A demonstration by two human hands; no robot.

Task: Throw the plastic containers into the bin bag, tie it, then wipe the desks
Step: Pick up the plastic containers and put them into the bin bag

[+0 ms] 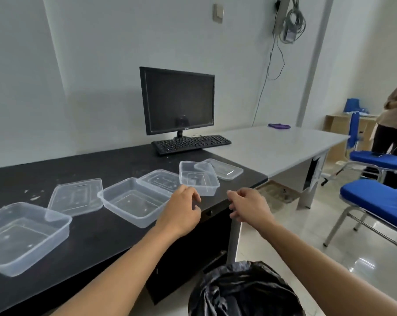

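Note:
Three clear plastic containers sit on the black desk (115,242): one at the near left (24,236), one in the middle (133,201) and one at the right end (198,177). A clear lid lies by each: one lid (77,196), another lid (161,179) and a third lid (225,168). My left hand (181,210) hovers over the desk's front edge just short of the right container, fingers loosely curled, holding nothing. My right hand (247,206) hangs beyond the desk's corner, also empty. A black bin bag (243,290) stands open below my arms.
A monitor (178,100) and keyboard (190,143) stand at the back of the black desk. A grey desk (277,144) with a purple cloth (279,126) adjoins on the right. Blue chairs (375,199) and a standing person (393,124) occupy the right side.

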